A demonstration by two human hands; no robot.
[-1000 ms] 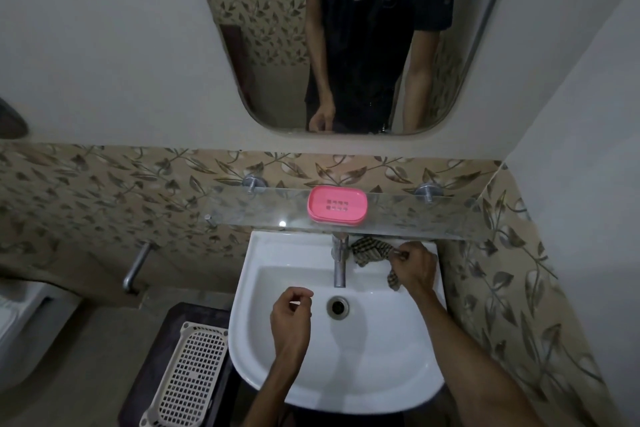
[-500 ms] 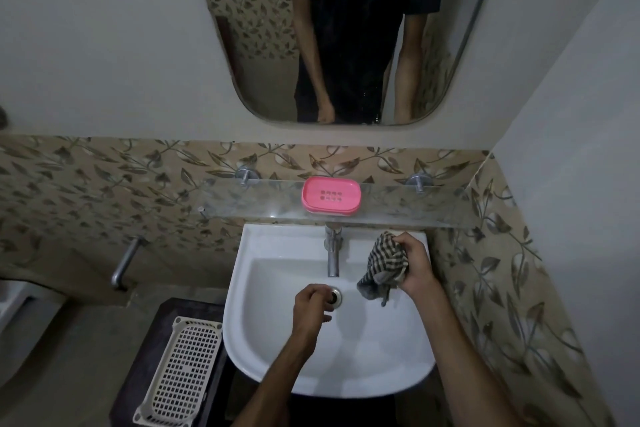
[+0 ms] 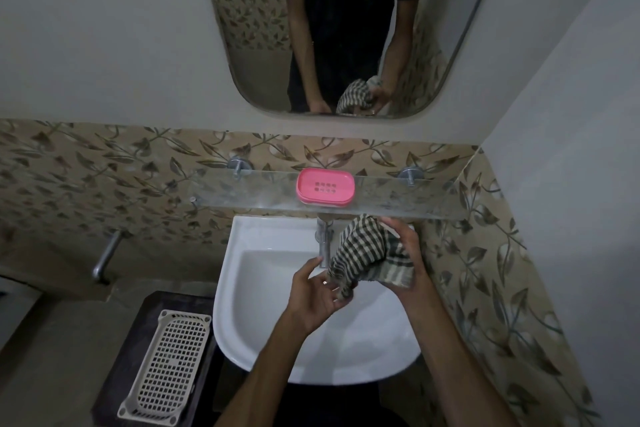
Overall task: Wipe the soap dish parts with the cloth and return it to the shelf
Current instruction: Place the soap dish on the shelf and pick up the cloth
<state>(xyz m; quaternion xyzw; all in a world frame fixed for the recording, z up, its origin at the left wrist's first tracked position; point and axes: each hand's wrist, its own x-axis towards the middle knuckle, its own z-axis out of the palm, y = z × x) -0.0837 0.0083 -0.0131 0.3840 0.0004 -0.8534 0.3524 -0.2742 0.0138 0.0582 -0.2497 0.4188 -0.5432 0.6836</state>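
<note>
A pink soap dish (image 3: 325, 187) with a slotted top sits in the middle of the glass shelf (image 3: 415, 199) above the basin. Below it, over the white basin (image 3: 263, 288), my right hand (image 3: 405, 263) grips a black-and-white checked cloth (image 3: 367, 250) from the right side. My left hand (image 3: 318, 295) pinches the cloth's lower hanging end. Both hands are below and in front of the shelf, apart from the dish.
A chrome tap (image 3: 323, 239) stands at the basin's back, just left of the cloth. A white perforated tray (image 3: 169, 364) lies on a dark stand at the lower left. A mirror (image 3: 346, 28) hangs above, and a tiled wall (image 3: 502, 288) closes in on the right.
My right hand lifted the cloth from the basin's back right rim toward the middle. My left hand rose from the drain and took hold of the cloth's lower end.
</note>
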